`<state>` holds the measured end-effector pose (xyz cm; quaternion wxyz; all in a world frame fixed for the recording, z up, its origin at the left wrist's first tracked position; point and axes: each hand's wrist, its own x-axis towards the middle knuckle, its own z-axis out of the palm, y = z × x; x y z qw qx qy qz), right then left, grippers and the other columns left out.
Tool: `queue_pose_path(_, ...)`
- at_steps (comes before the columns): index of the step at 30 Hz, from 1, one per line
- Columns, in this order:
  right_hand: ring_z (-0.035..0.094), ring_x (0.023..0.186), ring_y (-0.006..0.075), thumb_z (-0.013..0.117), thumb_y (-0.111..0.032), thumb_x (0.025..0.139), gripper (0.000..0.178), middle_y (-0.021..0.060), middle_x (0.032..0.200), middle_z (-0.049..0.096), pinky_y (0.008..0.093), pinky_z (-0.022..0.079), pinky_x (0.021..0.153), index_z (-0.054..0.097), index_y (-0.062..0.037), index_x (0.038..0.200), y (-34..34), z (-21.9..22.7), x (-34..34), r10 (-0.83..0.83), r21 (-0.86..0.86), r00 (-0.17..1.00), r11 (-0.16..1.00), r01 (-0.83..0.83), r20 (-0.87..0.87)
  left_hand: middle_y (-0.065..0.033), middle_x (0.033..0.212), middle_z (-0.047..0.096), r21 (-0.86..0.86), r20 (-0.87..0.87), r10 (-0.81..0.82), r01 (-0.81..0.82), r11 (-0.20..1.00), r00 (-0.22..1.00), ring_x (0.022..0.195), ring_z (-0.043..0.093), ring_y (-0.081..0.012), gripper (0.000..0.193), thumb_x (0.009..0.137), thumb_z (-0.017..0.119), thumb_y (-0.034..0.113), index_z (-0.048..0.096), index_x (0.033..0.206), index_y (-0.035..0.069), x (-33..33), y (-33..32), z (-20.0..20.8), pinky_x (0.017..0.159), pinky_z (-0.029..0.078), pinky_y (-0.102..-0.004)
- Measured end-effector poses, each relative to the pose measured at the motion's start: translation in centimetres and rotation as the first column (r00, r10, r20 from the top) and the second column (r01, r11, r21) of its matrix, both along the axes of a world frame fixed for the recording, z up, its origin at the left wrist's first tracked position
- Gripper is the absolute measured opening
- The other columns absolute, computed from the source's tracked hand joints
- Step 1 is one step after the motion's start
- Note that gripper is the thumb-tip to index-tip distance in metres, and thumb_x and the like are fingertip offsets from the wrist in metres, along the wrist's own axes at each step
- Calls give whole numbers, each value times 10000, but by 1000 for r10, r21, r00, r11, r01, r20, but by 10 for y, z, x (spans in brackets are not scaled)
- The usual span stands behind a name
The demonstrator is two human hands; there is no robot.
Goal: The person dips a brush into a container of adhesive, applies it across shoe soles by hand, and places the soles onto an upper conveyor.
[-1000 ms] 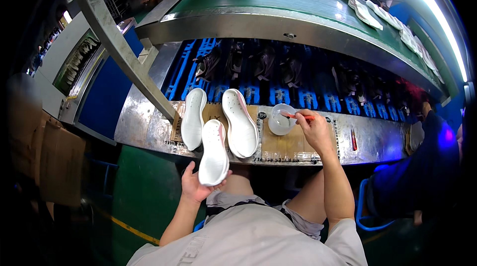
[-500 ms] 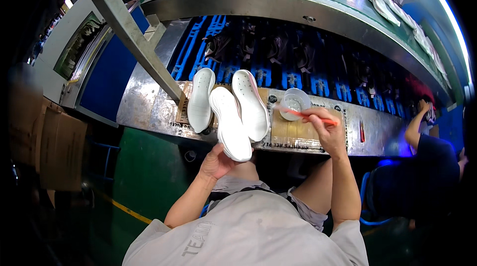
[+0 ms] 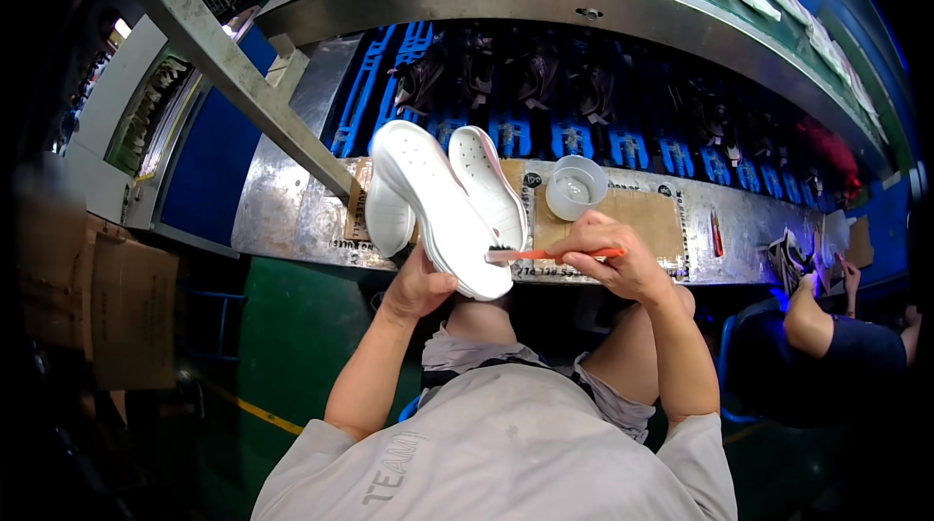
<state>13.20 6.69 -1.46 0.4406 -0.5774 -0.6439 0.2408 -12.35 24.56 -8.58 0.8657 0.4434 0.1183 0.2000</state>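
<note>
White shoe sole (image 3: 430, 200), long, smooth-faced, gently waisted: aslant over the near edge of the bench (image 3: 268, 219), in front of two other soles (image 3: 389, 219); your left hand (image 3: 418, 286) grips its near end; orange-red brush (image 3: 545, 254), pinched in your right hand (image 3: 611, 253), tip over the sole; translucent cup (image 3: 576, 192) beyond

Dressed in pale grey

I wear a light grey shirt (image 3: 525, 448), its cloth loose and lightly creased. On the left side of the shirt runs a slanting line of outlined lettering (image 3: 393, 468) (grey on grey, so it hardly stands out). At the shirt's two sides are plain short sleeves, the left sleeve (image 3: 316, 458) and the right sleeve (image 3: 702, 453), both the same grey. Just beyond the shirt's front edge show a dark band (image 3: 491, 363) and wrinkled light grey shorts (image 3: 459, 350). My left hand (image 3: 418, 287) and right hand (image 3: 615, 253) are bare.
</note>
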Motion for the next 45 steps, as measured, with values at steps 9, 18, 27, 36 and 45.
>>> queue_pose_path(9, 627, 797, 195, 683, -103, 963, 137, 64, 792, 716, 328, 521, 742, 785, -19, 999, -16, -9, -21, -201, -82, 972, 978, 192, -119, -144, 1359, 594, 702, -103, 199, -71, 708, 975, 1275, 572, -266, 834, 741, 871, 127, 454, 1448, -23, 11, 3, 33, 1108, 441, -402)
queue_pose_path(18, 632, 857, 132, 592, -166, 1054, 252, 73, 862, 730, 309, 510, 791, 763, 16, 1083, -33, 3, -63, -265, -170, 788, 964, 204, -556, -123, 1418, 455, 930, 87, 258, -171, 324, 962, 1310, 492, -274, 866, 732, 858, 194, 382, 1435, 21, 39, -2, 43, 1098, 407, -372)
queue_pose_path(27, 622, 763, 139, 641, -91, 1001, 167, 52, 772, 757, 303, 501, 736, 776, 4, 1029, -36, 49, -91, -224, -24, 846, 970, 243, -483, -136, 1337, 469, 936, -87, 321, -33, 352, 943, 1240, 507, -298, 733, 736, 837, 167, 471, 1356, 28, 45, 9, 35, 1038, 440, -386)
queue_pose_path(36, 648, 691, 114, 530, -161, 1090, 298, 105, 805, 736, 239, 525, 697, 712, 65, 1024, -17, 73, -100, -163, -61, 619, 981, 183, -768, -188, 1405, 444, 956, 4, 404, -122, 266, 915, 1302, 480, -341, 855, 791, 815, 155, 322, 1479, 31, 47, 24, -16, 1091, 412, -428)
queue_pose_path(45, 654, 756, 133, 465, -283, 1120, 414, 88, 817, 699, 264, 533, 741, 680, 70, 1099, 6, 34, -69, -148, -38, 282, 932, 361, -948, -191, 1378, 536, 990, 7, 370, -59, 132, 929, 1241, 590, -334, 925, 737, 845, 143, 351, 1502, -17, 20, 11, 14, 1035, 485, -401)
